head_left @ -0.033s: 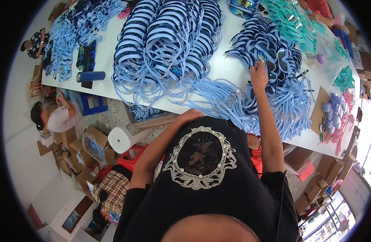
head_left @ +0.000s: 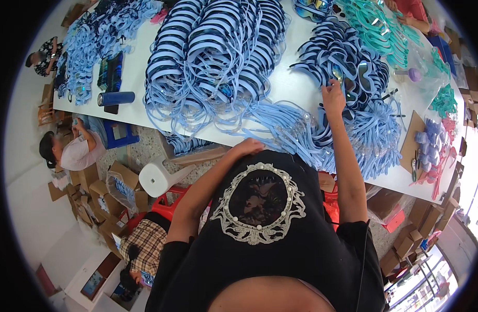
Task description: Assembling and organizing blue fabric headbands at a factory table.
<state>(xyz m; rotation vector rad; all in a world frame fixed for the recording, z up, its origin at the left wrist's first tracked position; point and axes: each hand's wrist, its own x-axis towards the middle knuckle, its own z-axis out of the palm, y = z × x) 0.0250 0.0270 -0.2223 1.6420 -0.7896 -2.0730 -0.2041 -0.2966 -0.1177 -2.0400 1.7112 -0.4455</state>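
My right hand (head_left: 333,99) is over the near-left edge of a heap of light blue goggles (head_left: 348,57) with dark and mirrored lenses. Its fingers are bent and drawn together; whatever they hold, if anything, does not show. Along the table's front edge, close to my black shirt, rests my left hand (head_left: 247,147) with curled fingers, their tips hidden. Between the hands a bundle of light blue straps (head_left: 283,122) with clear buckles spreads over the table (head_left: 283,83). Long stacked rows of light blue goggles (head_left: 215,47) lie beyond my left hand. More straps (head_left: 374,138) hang together right of my right forearm.
Green goggles (head_left: 376,31) lie at the far right, near another person's hand (head_left: 413,23). A blue cylinder (head_left: 116,99) and more blue goggles (head_left: 83,62) are on the left. A white stool (head_left: 161,178), cardboard boxes (head_left: 101,197) and seated people are left of me.
The fingers of my right hand have loosened slightly at the same spot. My left hand has shifted a little to the right and up along the table edge.
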